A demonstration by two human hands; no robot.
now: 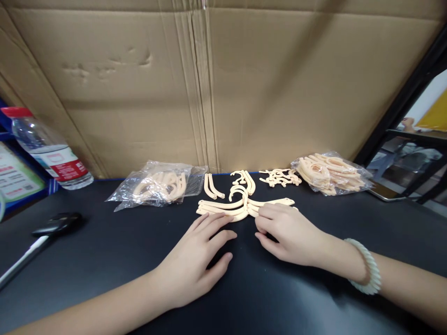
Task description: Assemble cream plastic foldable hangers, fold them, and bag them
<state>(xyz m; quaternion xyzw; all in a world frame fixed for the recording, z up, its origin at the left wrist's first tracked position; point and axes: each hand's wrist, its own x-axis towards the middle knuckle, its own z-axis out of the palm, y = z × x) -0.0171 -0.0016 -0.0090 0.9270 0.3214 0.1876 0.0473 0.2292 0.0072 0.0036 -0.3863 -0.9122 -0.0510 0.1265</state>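
Observation:
A small stack of cream plastic folding clothes hangers [223, 204] lies on the black table, hooks pointing away from me. My left hand [206, 251] is open, palm down, its long fingertips resting at the near edge of the hangers' left arms. Across from it, my right hand [289, 232] has its fingers curled at the hangers' right arms and covers part of them. Whatever those curled fingers hold, if anything, is hidden. Just behind the stack are loose hanger hooks [238, 176] and curved hanger arms [249, 182], with two more curved arms [213, 187] to their left.
A pile of small hooks [279, 177] lies at the back. Clear plastic bags of hanger parts sit left [160, 186] and right [330, 172]. A bottle [57, 158] and a black object with a pale handle [57, 224] are at left. Cardboard [279, 83] stands behind.

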